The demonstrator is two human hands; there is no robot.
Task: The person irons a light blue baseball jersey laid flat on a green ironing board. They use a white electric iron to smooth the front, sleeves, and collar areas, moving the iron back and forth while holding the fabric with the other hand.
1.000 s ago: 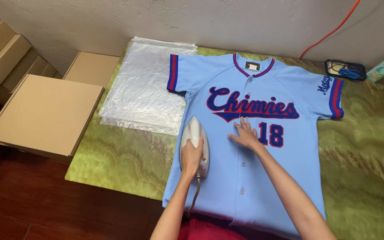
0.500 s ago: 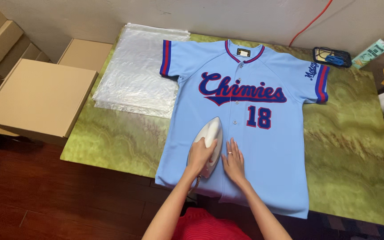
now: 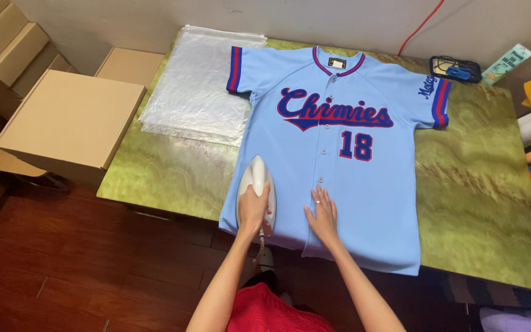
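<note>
Since the earlier frames the iron (image 3: 255,192) has slid from the middle of the jersey (image 3: 339,154) down to its near left corner, and the flat hand has followed it toward the near hem.

Now the left hand (image 3: 254,209) is closed around the iron's handle, gripping it from the near end. The iron is white, its nose pointing far, and it sits flat on the light blue cloth just inside the left edge of the jersey. Its cord drops off the near table edge below the wrist.

The right hand (image 3: 323,216) lies open, palm down, fingers spread, holding nothing. It presses on the cloth just right of the button strip, near the hem and close beside the iron without touching it.

The jersey is spread face up on the green table (image 3: 480,172), collar at the far side, sleeves out to both sides, with red and dark blue trim. Its near hem hangs slightly over the table edge.

A stack of clear bags (image 3: 198,86) lies on the table to the far left, its right edge tucked just under the jersey's left sleeve. Cardboard boxes (image 3: 72,120) stand off the table further left.
</note>
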